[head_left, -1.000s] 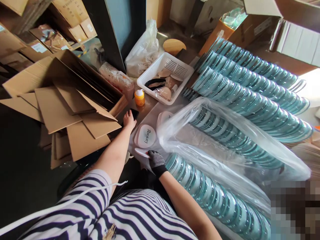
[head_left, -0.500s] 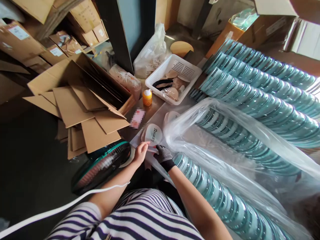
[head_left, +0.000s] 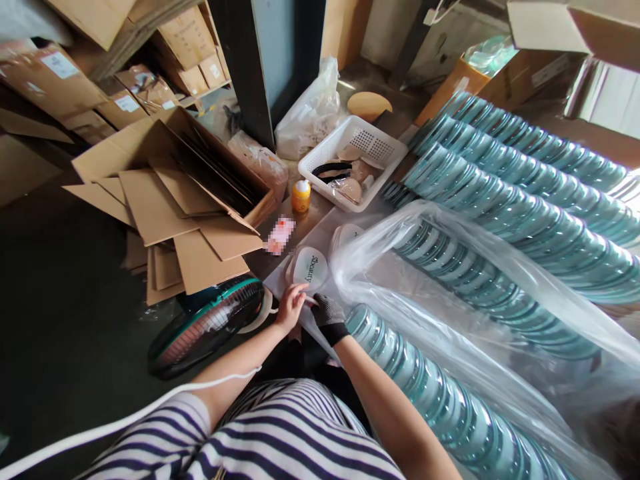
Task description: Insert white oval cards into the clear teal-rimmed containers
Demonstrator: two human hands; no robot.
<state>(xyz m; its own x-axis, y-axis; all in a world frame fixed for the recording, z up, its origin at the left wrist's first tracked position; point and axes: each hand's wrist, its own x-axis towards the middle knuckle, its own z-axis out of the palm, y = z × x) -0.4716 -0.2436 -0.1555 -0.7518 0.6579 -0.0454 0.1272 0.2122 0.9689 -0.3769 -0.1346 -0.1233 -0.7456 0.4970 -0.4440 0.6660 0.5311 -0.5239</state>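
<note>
Two hands (head_left: pixel 310 308), one white basket (head_left: pixel 353 162)

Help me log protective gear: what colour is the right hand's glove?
Dark speckled grey glove, head view.

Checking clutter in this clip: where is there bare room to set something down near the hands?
A bare strip of tabletop runs between the cardboard flaps and the white basket, holding only the orange bottle. It is crowded around the left hand and right hand: white lids, plastic bag, teal rows.

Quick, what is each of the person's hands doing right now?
Left hand: bare, fingers pinched on the edge of a thin white piece.
Right hand: in a dark glove, closed on the same piece from the other side.
</note>
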